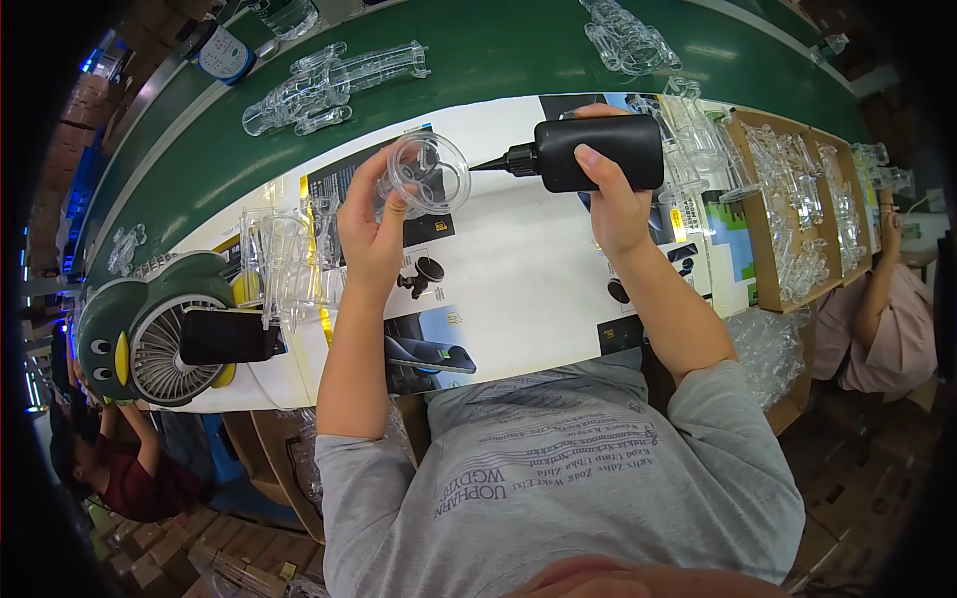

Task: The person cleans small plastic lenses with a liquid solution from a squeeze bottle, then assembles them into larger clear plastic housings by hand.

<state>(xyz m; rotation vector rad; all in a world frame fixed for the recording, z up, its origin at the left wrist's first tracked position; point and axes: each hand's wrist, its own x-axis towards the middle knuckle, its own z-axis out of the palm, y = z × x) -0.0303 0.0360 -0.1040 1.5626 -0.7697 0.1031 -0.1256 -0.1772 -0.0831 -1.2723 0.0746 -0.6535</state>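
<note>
My left hand [373, 221] grips a clear round plastic part [431, 171] by its side, the circular rim turned toward me. Inside its ring, smaller rounded shapes show through. In my right hand [616, 195] lies a black squeeze bottle [600, 153], held sideways. Its thin pointed nozzle points left, and the tip meets or overlaps the right edge of the clear part; whether they touch I cannot tell. Both hands are raised over a white printed sheet [528, 269] on the bench.
Clear plastic assemblies [334, 88] lie on the green surface [498, 50] beyond. More clear parts [289, 254] stand at left, near a penguin-shaped fan [159, 334] and a phone [227, 336]. A cardboard tray [773, 224] of clear parts is at right. Other people sit on both sides.
</note>
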